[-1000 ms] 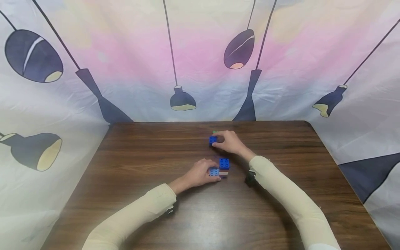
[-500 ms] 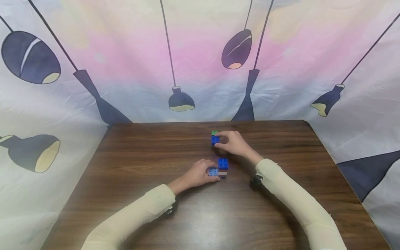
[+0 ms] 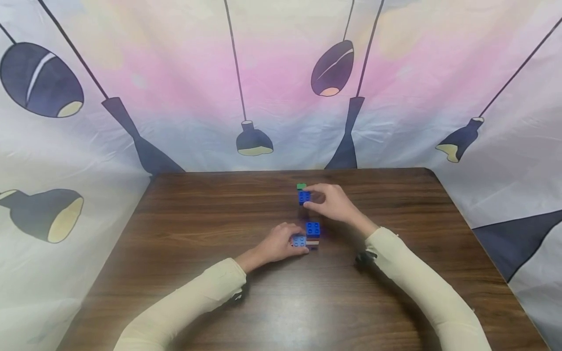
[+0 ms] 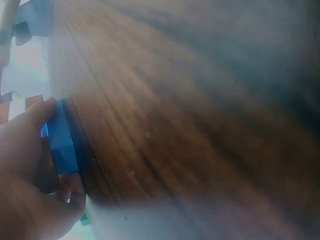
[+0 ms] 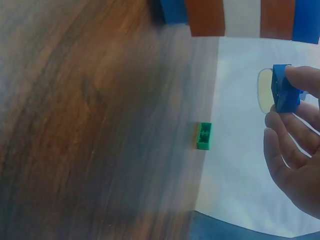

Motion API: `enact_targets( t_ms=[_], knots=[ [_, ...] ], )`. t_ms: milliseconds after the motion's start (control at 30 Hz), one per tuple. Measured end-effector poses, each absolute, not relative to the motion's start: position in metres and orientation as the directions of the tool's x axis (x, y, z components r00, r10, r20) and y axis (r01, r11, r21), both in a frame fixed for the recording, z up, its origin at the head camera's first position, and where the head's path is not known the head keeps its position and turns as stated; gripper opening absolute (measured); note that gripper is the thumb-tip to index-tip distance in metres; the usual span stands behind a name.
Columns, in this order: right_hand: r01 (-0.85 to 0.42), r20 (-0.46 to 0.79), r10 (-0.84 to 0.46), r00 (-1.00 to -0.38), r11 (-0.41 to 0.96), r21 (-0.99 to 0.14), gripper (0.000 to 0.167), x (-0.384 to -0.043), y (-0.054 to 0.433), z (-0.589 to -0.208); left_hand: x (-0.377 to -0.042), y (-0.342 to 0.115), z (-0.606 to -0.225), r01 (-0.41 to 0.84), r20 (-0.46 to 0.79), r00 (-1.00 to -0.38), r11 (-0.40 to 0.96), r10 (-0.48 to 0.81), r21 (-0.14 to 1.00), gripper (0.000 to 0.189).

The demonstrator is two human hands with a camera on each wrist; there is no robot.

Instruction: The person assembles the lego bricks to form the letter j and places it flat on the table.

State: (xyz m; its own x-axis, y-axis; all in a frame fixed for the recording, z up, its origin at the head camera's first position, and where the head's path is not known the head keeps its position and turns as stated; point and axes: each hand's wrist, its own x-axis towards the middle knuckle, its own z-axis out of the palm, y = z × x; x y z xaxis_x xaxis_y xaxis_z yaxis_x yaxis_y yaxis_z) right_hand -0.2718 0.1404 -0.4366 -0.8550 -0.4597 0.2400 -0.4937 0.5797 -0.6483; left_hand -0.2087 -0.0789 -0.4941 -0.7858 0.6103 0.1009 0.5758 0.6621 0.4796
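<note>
My right hand (image 3: 335, 201) pinches a small dark blue toy brick (image 3: 304, 198) between thumb and fingers, lifted off the table, with its studs showing from above. The same brick stands out clearly in the right wrist view. Just behind it, a green brick (image 3: 301, 186) lies on the table. Nearer to me stands a brick stack (image 5: 242, 19) in layers of brown, white, brown and blue, capped by a blue brick (image 3: 312, 228). My left hand (image 3: 278, 243) holds a light blue brick (image 3: 299, 242) low at the stack's left side, fingers behind and thumb in front.
The brown wooden table (image 3: 184, 219) carries all the bricks. A cloth backdrop (image 3: 290, 73) printed with hanging lamps rises behind it and at both sides. A dark wrist device (image 3: 366, 258) sits under the right sleeve.
My right hand has shifted slightly right and toward me with the dark blue brick, uncovering more of the green brick behind. My left hand and the stack stay in place.
</note>
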Motion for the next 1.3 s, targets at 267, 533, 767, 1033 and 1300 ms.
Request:
enact_targets(
  t_ms=[267, 533, 767, 1033, 1300],
  knots=[
    [-0.535, 0.292, -0.469, -0.834, 0.556, -0.636, 0.042, -0.258, 0.143, -0.43, -0.21, -0.078, -0.495, 0.574, 0.096, -0.784, 0.659, 0.613, 0.486, 0.048],
    [-0.56, 0.314, -0.483, -0.817, 0.539, -0.629, 0.042, -0.244, 0.147, -0.423, -0.21, -0.079, -0.493, 0.575, 0.092, -0.781, 0.654, 0.618, 0.492, 0.046],
    [-0.577, 0.334, -0.483, -0.809, 0.547, -0.606, 0.041, -0.231, 0.15, -0.415, -0.208, -0.079, -0.492, 0.565, 0.086, -0.786, 0.653, 0.613, 0.504, 0.046],
    [-0.588, 0.341, -0.493, -0.801, 0.535, -0.606, 0.043, -0.219, 0.155, -0.409, -0.208, -0.078, -0.491, 0.568, 0.084, -0.786, 0.66, 0.613, 0.492, 0.045],
    [-0.596, 0.356, -0.49, -0.796, 0.533, -0.6, 0.042, -0.209, 0.159, -0.41, -0.207, -0.078, -0.491, 0.568, 0.095, -0.786, 0.655, 0.61, 0.499, 0.044]
  ],
)
